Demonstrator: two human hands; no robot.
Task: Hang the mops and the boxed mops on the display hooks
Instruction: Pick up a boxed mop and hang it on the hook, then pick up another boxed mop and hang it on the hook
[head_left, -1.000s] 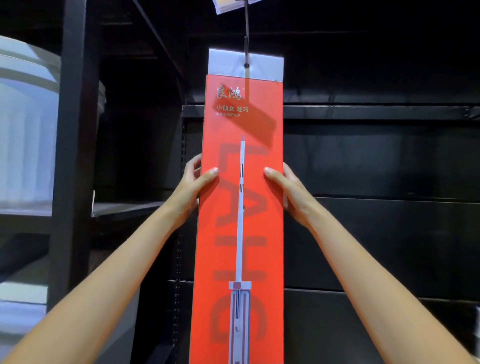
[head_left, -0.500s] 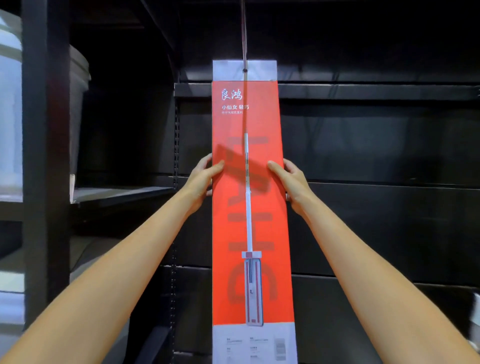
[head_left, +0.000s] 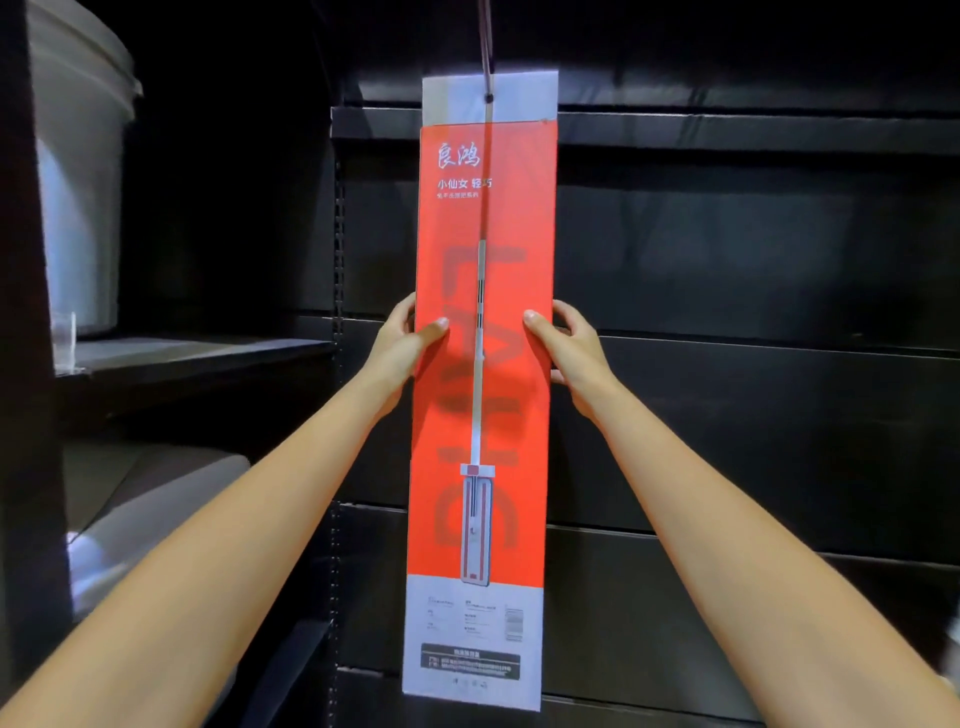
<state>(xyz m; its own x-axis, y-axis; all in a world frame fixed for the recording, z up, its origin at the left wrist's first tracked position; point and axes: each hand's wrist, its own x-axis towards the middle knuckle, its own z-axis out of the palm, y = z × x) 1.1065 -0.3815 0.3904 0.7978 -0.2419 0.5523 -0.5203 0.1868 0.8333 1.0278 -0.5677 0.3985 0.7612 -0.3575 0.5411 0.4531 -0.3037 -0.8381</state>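
Shelving (head_left: 727, 260) backs boxed mop (head_left: 485, 415) gripped by left hand (head_left: 402, 345), right hand (head_left: 576, 353); tub (head_left: 83, 208) leftward.

The boxed mop (head_left: 483, 364) fills the middle, flat before the black back panel (head_left: 753, 260). Right of it, the panel front lies open past the right hand (head_left: 576, 353). Left, beyond the left hand (head_left: 401, 348), a slotted upright (head_left: 338, 234) stands just beside the box, then a shelf (head_left: 197, 353) juts out bearing a white bucket (head_left: 78, 208). Overhead the hook rod (head_left: 487, 47) reaches forward.
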